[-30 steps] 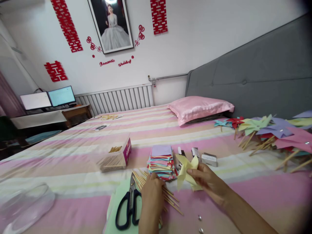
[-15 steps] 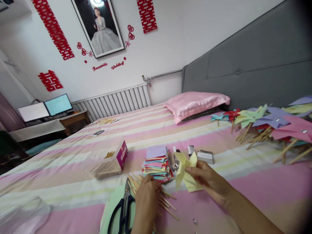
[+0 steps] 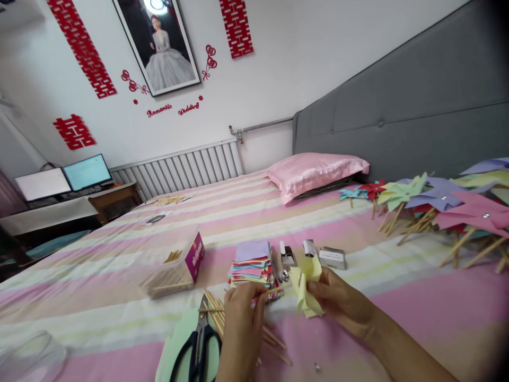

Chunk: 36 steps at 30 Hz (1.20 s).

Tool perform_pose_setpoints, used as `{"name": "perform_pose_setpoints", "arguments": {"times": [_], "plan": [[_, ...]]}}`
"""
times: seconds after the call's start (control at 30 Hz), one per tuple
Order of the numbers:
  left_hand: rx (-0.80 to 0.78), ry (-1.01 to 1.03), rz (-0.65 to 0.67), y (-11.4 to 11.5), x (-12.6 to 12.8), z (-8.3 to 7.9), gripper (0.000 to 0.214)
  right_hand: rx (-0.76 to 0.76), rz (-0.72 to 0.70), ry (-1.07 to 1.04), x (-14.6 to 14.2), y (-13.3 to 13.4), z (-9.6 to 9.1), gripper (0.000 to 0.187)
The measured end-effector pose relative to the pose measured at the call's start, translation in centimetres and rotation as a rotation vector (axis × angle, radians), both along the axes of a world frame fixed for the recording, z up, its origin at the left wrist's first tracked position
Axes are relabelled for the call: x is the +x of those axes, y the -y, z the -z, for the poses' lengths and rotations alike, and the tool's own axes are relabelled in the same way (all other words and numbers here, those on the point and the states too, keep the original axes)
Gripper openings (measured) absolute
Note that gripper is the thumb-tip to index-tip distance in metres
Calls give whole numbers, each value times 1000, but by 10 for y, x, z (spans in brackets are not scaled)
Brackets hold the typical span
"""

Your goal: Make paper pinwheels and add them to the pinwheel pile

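Pinched in my right hand (image 3: 344,297) is a pale yellow paper pinwheel (image 3: 305,286), its folded blades gathered toward the centre. My left hand (image 3: 243,313) is closed on a thin wooden stick (image 3: 274,290), whose tip points right toward the pinwheel with a gap between them. Loose wooden sticks (image 3: 217,313) lie under and beside the left hand, partly covered by it. Just beyond stands a stack of coloured paper squares (image 3: 251,260). Dark-handled scissors (image 3: 198,345) rest on pale green paper (image 3: 169,339) to the left.
A clear box of sticks (image 3: 170,278) with a purple label sits left of the stack. Small boxes (image 3: 333,258) and silvery fasteners (image 3: 284,275) lie behind the pinwheel. Finished pinwheels (image 3: 441,199) crowd the right. A pink pillow (image 3: 314,172) is farther back.
My left hand has lifted a stick from the loose pile and turned it toward the pinwheel. The pinwheel has tilted in my right hand. The view has shifted slightly.
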<state>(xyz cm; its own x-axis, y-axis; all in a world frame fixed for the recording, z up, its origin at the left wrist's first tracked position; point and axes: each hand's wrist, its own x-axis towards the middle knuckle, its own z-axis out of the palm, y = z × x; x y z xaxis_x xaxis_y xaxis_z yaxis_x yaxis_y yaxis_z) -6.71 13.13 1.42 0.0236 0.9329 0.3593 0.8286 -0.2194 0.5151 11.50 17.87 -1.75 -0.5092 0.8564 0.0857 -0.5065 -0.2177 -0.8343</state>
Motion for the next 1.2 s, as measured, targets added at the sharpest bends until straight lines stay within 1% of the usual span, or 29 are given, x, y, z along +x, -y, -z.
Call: {"name": "perform_pose_setpoints", "arguments": {"times": [0.07,0.13,0.23,0.33,0.47,0.63,0.83,0.97,1.03,1.1,1.2], "plan": [[-37,177,77,2,8,-2,17,40,-52,-21,-2,1,-1,26],[-61,320,115,4,15,-2,17,69,-79,-74,-4,3,-2,22],[-119,492,149,5,22,0,16,79,-37,-159,-7,4,-2,21],[-174,601,175,6,27,2,18,38,-10,-203,-8,4,-2,25],[-180,649,199,7,34,1,20,-43,-35,-268,-7,5,-2,25],[-180,700,230,8,42,-1,18,-14,-101,-288,-9,4,0,18],[-124,763,270,8,45,6,16,-18,-15,-272,-8,3,4,20],[-149,791,285,8,45,7,13,21,-41,-218,-8,4,2,26],[-156,794,286,8,44,5,13,50,-20,-198,-9,5,-1,27],[-166,795,295,9,42,3,15,98,41,-182,-10,5,-5,27],[-185,821,299,10,37,0,17,189,121,-120,-10,7,-14,21]]}}
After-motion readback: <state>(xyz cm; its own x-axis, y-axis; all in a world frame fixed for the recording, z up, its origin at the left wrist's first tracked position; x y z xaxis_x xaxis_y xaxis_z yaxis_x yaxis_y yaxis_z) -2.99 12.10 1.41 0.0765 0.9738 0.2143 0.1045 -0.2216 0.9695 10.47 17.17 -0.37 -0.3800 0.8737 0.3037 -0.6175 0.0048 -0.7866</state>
